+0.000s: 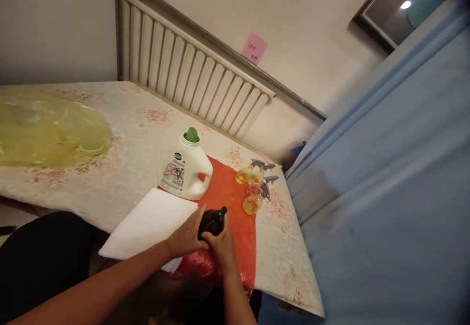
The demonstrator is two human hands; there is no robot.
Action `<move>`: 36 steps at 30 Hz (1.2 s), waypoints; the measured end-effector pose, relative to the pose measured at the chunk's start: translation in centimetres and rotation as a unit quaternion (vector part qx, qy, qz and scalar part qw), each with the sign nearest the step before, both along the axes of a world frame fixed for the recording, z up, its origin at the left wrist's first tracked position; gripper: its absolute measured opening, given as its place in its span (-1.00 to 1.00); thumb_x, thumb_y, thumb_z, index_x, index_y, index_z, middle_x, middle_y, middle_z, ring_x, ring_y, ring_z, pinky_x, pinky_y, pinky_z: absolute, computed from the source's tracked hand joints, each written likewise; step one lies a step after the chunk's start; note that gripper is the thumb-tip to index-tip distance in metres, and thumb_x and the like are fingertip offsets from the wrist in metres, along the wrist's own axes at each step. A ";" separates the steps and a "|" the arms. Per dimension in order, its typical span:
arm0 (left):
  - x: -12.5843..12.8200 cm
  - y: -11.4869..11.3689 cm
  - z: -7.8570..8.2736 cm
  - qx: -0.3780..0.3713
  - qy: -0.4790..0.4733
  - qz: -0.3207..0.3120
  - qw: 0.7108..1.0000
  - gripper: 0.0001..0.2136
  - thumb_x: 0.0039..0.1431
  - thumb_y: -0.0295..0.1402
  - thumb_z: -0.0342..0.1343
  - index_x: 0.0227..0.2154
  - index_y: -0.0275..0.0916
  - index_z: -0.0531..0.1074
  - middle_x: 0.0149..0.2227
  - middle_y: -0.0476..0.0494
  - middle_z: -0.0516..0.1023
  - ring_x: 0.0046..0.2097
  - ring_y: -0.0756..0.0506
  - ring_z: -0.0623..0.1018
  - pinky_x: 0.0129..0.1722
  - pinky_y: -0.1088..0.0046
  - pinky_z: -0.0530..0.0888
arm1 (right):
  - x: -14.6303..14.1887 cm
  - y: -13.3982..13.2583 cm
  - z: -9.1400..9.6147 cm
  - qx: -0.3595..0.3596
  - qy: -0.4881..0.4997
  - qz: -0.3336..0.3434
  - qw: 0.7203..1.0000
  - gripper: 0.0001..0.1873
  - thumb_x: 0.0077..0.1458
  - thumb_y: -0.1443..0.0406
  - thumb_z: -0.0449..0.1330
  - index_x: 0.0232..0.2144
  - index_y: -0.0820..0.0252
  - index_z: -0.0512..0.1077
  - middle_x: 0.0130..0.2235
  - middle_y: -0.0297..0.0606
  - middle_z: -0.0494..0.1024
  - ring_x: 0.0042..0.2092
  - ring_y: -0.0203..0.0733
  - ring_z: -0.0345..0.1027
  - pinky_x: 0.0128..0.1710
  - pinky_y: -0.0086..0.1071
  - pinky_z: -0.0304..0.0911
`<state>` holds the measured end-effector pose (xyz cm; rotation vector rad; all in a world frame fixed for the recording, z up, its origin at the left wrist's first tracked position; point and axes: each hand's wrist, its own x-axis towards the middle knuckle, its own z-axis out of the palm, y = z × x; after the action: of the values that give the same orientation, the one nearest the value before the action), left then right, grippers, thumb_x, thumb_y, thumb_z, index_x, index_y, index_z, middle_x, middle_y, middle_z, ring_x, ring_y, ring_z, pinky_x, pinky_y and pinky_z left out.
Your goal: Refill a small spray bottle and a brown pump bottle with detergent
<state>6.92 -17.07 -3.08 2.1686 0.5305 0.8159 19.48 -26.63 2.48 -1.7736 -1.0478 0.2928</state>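
Observation:
A small dark bottle (212,220) lies on an orange-red mat (226,192) near the table's front edge. My left hand (186,237) is wrapped round its left side and my right hand (221,244) grips it from the right and below. Both sets of fingers are closed on it. A white folded cloth (149,223) lies just left of my hands. Behind them a white detergent jug (185,168) with a green cap stands upright on the mat.
Several small yellow spray bottles (254,184) lie at the mat's right end. A yellow translucent plastic bag (44,127) covers the far left of the floral tablecloth (139,129). A radiator (191,78) lines the wall, and a blue curtain (389,178) hangs right.

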 end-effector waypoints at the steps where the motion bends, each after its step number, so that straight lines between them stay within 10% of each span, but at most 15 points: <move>1: -0.4 0.1 0.1 0.015 -0.001 -0.008 1.000 0.07 -0.13 -0.35 0.37 0.39 -0.19 -0.17 0.35 -0.45 0.16 0.35 -0.46 0.23 0.30 -0.18 0.24 | 0.0 -0.1 -0.2 -0.001 0.004 0.002 1.000 -0.20 -0.33 0.31 0.42 0.08 0.16 0.43 -0.04 -0.19 0.62 0.06 0.08 0.47 0.03 -0.17 0.42; 14: -4.8 4.3 1.5 0.215 0.120 0.024 0.969 -0.74 0.24 -0.43 0.00 -0.05 -0.25 0.46 0.01 -0.28 0.50 0.04 -0.24 0.47 0.11 0.10 0.44 | 0.7 0.6 -0.9 0.001 0.047 -0.097 0.994 -0.24 -0.30 0.23 0.42 0.05 0.24 0.45 -0.06 -0.07 0.64 -0.03 0.11 0.54 0.02 -0.14 0.43; 36: -5.0 4.7 -1.3 0.340 0.072 0.099 0.933 -0.73 0.24 -0.42 0.00 -0.06 -0.11 0.49 -0.03 -0.15 0.63 -0.04 -0.20 0.61 0.04 0.16 0.55 | 13.7 14.6 0.3 0.044 -0.014 -0.297 0.954 -0.25 -0.33 0.08 0.40 -0.04 0.26 0.42 -0.07 0.06 0.60 -0.06 0.13 0.51 -0.06 -0.15 0.35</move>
<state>1.89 -12.32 -4.35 2.8607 0.6081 1.0684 33.13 -12.08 2.79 -1.9196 -0.4947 -0.1507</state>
